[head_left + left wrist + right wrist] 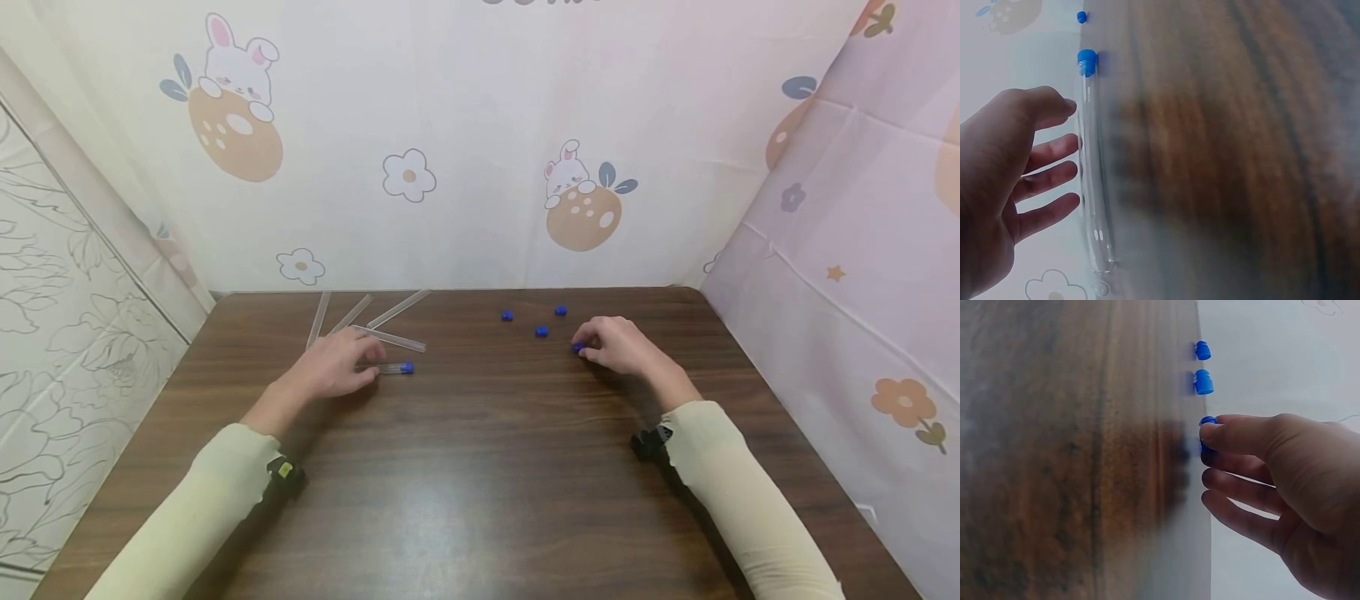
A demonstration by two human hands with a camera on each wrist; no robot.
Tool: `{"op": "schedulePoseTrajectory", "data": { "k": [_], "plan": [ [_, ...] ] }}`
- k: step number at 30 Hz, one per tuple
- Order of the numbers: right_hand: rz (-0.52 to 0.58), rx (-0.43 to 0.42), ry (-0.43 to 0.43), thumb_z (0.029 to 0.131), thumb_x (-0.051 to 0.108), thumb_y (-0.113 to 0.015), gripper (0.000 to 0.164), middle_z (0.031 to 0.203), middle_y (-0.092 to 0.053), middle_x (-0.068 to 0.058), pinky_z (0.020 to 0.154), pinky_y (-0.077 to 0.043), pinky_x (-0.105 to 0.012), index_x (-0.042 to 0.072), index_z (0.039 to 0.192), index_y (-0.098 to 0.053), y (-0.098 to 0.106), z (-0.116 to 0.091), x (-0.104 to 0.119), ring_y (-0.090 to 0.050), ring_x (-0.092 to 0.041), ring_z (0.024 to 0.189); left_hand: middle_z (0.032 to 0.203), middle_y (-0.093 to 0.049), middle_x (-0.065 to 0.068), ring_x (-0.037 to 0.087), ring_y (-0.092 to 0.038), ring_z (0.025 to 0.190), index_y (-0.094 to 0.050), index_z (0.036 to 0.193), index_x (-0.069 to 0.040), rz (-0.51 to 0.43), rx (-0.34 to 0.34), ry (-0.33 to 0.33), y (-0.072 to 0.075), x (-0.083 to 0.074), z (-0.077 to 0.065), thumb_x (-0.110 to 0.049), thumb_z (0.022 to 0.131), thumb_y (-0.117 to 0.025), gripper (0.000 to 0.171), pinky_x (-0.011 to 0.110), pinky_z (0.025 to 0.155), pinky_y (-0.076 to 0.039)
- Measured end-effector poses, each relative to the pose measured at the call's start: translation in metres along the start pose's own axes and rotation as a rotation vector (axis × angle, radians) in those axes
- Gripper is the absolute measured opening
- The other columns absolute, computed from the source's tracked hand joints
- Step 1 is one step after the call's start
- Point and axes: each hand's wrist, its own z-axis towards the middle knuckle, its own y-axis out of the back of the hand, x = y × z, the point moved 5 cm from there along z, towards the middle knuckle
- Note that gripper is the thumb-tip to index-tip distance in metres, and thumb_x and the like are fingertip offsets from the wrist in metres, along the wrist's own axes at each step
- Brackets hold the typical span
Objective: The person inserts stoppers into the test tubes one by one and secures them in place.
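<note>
Table (450, 475), dark wood grain, set before a printed curtain (480, 108). One clear test tube (393, 368), its end fitted with a blue cap (407, 367) — lying on the table at the left hand (336, 364), whose thumb and fingers stand apart; from where I stand, I cannot tell whether they touch the glass. Four further clear tubes (390, 337), strewn at differing angles near the far edge, around and beyond that hand. One blue stopper (577, 347), pinched between thumb and forefinger of the right hand (617, 343). Three loose blue stoppers (542, 331) — just beside it, spaced apart.
</note>
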Motion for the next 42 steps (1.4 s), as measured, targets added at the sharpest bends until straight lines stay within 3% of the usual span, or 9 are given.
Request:
{"op": "schedulePoseTrajectory", "data": {
  "k": [5,21,29,42],
  "plan": [
    [0.000,-0.010,0.009,0.091,0.014,-0.073,0.018,0.103,-0.074,-0.004,0.082,-0.057,-0.044,0.014,0.109,-0.075,0.005,0.000,0.002,-0.069,-0.020,0.095,0.098,-0.067,-0.008,0.019,-0.064,0.101,-0.069,0.099,-0.028,0.012,0.004,0.013,0.004,0.002,0.002,-0.032,0.086,-0.073,0.014,0.045,0.073,-0.055],
    [-0.023,-0.068,0.028,0.088,0.018,-0.075,0.019,0.101,-0.072,0.000,0.079,-0.056,-0.040,0.017,0.107,-0.075,0.022,0.003,0.008,-0.067,-0.018,0.090,0.102,-0.067,-0.001,0.021,-0.063,0.098,-0.072,0.106,-0.020,0.039,0.022,0.019,0.018,0.005,0.010,-0.030,0.089,-0.071,0.019,0.044,0.076,-0.057],
    [-0.005,-0.075,0.030,0.087,0.018,-0.075,0.022,0.100,-0.070,0.000,0.077,-0.056,-0.038,0.015,0.108,-0.076,0.026,0.006,0.009,-0.066,-0.016,0.088,0.101,-0.068,0.000,0.020,-0.061,0.096,-0.071,0.106,-0.020,0.056,-0.027,-0.004,0.026,0.005,0.014,-0.028,0.089,-0.070,0.018,0.042,0.070,-0.056],
    [0.028,-0.100,0.067,0.089,0.021,-0.074,0.019,0.100,-0.074,-0.001,0.080,-0.057,-0.041,0.015,0.107,-0.075,0.024,0.006,0.014,-0.068,-0.017,0.090,0.103,-0.068,0.002,0.023,-0.061,0.101,-0.071,0.107,-0.019,0.036,-0.047,0.035,0.023,0.010,0.019,-0.026,0.089,-0.069,0.020,0.045,0.070,-0.056]
  ]
}}
